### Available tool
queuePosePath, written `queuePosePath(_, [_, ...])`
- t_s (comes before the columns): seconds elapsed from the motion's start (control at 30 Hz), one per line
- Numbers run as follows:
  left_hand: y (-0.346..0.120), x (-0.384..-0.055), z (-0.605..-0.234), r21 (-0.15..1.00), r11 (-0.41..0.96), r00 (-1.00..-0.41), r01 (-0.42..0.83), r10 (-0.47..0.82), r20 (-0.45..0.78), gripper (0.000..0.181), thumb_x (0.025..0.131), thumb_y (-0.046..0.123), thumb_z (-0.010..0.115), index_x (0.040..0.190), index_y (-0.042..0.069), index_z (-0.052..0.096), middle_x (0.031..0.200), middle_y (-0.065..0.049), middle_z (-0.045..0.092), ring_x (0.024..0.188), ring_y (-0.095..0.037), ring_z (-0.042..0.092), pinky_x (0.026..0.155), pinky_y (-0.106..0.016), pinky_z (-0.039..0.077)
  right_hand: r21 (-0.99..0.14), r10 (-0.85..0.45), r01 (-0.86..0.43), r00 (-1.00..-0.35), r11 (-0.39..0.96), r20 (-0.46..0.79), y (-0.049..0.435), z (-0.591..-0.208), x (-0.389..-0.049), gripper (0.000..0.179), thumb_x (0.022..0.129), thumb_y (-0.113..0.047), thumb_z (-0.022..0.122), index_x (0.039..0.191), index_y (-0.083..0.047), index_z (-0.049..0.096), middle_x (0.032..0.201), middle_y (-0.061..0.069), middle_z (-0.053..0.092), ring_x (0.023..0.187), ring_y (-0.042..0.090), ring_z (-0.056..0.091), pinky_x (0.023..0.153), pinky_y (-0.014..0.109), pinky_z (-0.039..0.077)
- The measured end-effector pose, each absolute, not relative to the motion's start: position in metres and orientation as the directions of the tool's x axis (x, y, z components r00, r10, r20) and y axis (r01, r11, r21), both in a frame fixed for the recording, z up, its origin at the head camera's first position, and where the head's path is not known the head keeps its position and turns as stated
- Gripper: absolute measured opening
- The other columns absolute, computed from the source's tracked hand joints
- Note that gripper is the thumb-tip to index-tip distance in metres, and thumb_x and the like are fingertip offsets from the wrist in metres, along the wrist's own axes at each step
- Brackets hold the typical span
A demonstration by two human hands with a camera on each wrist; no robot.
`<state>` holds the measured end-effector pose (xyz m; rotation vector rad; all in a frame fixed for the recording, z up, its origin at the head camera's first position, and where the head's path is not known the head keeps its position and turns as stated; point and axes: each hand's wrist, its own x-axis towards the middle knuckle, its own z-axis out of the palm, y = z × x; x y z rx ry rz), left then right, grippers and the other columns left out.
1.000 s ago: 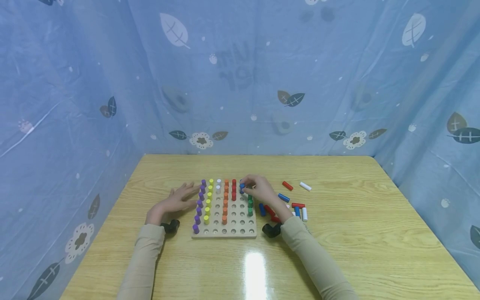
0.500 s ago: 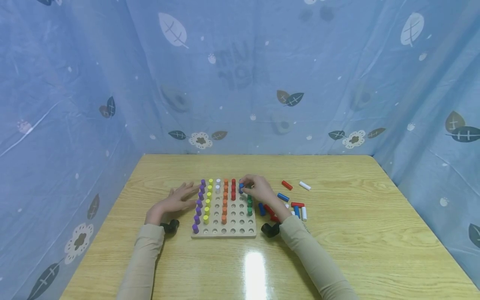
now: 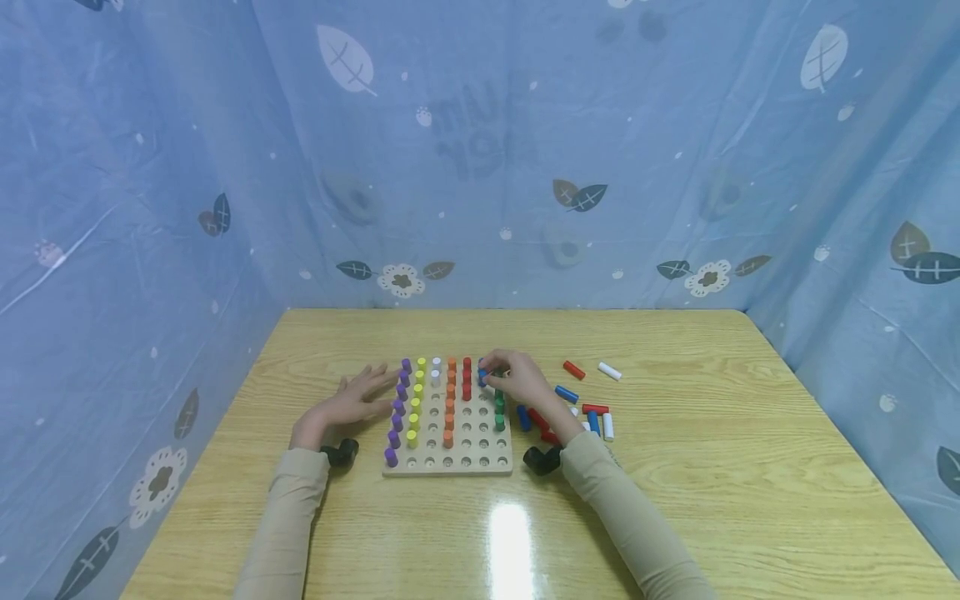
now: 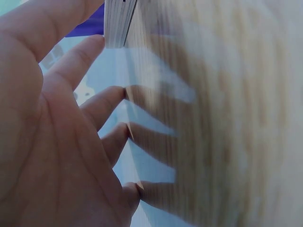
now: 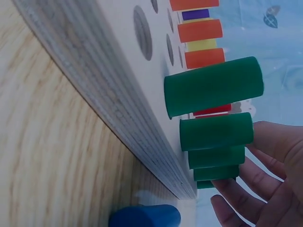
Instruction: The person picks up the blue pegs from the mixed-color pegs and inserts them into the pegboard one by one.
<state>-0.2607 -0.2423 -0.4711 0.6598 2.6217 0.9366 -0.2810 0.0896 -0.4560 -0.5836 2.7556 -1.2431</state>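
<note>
A wooden pegboard (image 3: 448, 469) lies on the table with columns of upright coloured pegs. At its far right part, my right hand (image 3: 525, 383) pinches a blue peg (image 3: 483, 379) upright between thumb and fingers, in the sixth column behind another blue one. In the right wrist view a row of green pegs (image 5: 215, 87) hides that peg, and the fingers (image 5: 260, 182) reach past the row. My left hand (image 3: 356, 400) rests at the board's left side, fingers spread. The left wrist view shows its fingertips (image 4: 124, 92) on the table, one at the board's edge (image 4: 118, 23).
Loose red, blue and white pegs lie right of the board, among them a red peg (image 3: 574, 370), a white peg (image 3: 610, 371) and a blue peg (image 3: 567, 394). Purple pegs (image 3: 394, 439) line the left column. A blue patterned curtain (image 3: 480, 167) surrounds the table (image 3: 675, 417).
The blue peg in the right hand sits slightly lower over the board than before. The left hand keeps its place.
</note>
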Motion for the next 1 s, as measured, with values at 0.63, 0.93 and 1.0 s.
queuePosePath(0.63, [-0.241, -0.258, -0.47, 0.65, 0.686, -0.857, 0.327, 0.505, -0.102, 0.063, 0.094, 0.035, 0.052, 0.146, 0.012, 0.027, 0.154, -0.021, 0.008, 0.139, -0.044, -0.005, 0.103, -0.066, -0.017, -0.753, -0.355, -0.337, -0.923, 0.565, 0.147, 0.108, -0.442, -0.271, 0.02, 0.087, -0.014, 0.065, 0.107, -0.01, 0.065, 0.104, 0.009, 0.066, 0.095, 0.022, 0.062, 0.079, 0.036, 0.054])
queuePosePath(0.93, [-0.242, -0.26, -0.47, 0.654, 0.683, -0.856, 0.326, 0.507, -0.102, 0.062, 0.094, 0.035, 0.052, 0.147, 0.014, 0.026, 0.154, -0.021, 0.009, 0.139, -0.044, -0.006, 0.103, -0.066, -0.017, -0.723, -0.378, -0.394, -0.905, 0.568, 0.197, 0.121, -0.437, -0.269, 0.022, 0.088, -0.013, 0.064, 0.108, -0.004, 0.065, 0.1, 0.009, 0.067, 0.091, 0.024, 0.064, 0.077, 0.034, 0.054])
queuePosePath(1.0, [-0.242, -0.26, -0.47, 0.651, 0.684, -0.855, 0.33, 0.508, -0.101, 0.062, 0.094, 0.036, 0.051, 0.147, 0.014, 0.026, 0.153, -0.021, 0.009, 0.139, -0.045, -0.005, 0.103, -0.066, -0.017, -0.729, -0.373, -0.388, -0.907, 0.564, 0.195, 0.124, -0.436, -0.268, 0.022, 0.088, -0.013, 0.064, 0.108, -0.005, 0.065, 0.1, 0.009, 0.067, 0.09, 0.023, 0.064, 0.076, 0.034, 0.055])
